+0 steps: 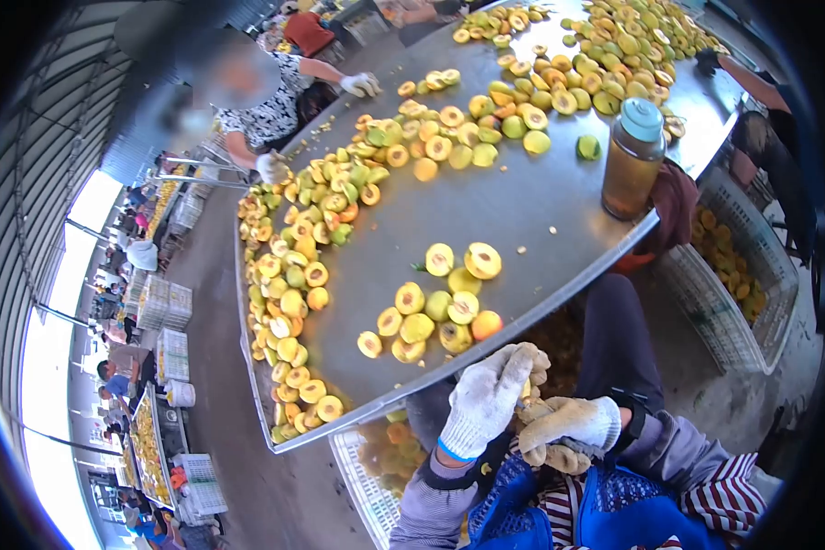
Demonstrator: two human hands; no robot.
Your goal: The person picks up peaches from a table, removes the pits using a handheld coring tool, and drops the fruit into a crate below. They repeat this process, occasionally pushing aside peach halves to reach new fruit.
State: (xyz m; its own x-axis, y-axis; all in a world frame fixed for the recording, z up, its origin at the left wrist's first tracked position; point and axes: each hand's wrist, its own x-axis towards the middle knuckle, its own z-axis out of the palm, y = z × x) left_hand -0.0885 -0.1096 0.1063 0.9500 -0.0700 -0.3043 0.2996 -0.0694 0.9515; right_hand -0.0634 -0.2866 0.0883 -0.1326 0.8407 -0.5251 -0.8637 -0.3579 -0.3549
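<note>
Tabletop (403,220): glared white well beyond the left hand (488,399) — duller nearby.
Bright opening (46,394): blew out, far left of that hand.
Roof (41,128): bowed with lens distortion — outer edges blackened.

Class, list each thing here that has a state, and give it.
Left hand: gloved, fingers bent
Right hand: gloved, fingers bent
Fruit: many halved, flesh showing
Bottle: upright, capped
Table: partly covered
Right crate: holding fruit
Lower crate: holding fruit
</note>
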